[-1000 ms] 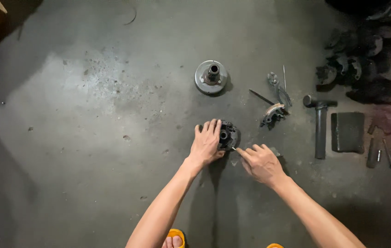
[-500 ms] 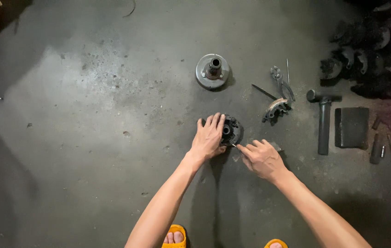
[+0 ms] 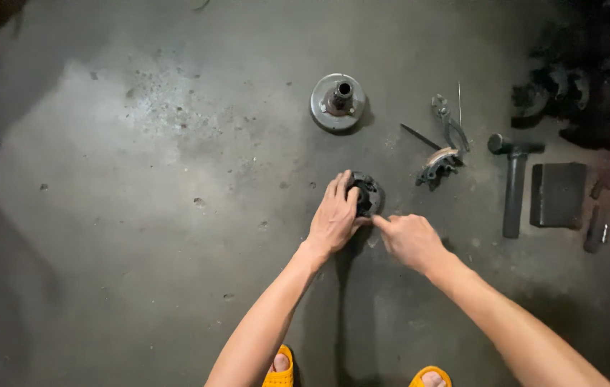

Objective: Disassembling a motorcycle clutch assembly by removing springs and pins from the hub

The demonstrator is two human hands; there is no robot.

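Head cam looking straight down at a grey concrete floor [image 3: 140, 215]. The dark round metal part [image 3: 368, 195] sits on the floor about mid-frame, so I'll use that as the reference. Left hand [image 3: 333, 215] is laid over its left side, fingers spread and wrapped onto it, holding it down. Right hand [image 3: 409, 240] is just to the right of the part, fingers curled in tight, with the fingertip touching the part's lower right edge; can't tell if it's pinching anything small. Above the part, well apart, sits a round disc with a centre hub [image 3: 338, 102]. Up and right of the part are pliers [image 3: 450, 129], then a hammer [image 3: 514, 183] and a dark flat block [image 3: 558, 195] further right. Yellow sandals [image 3: 282, 371] are below the part.
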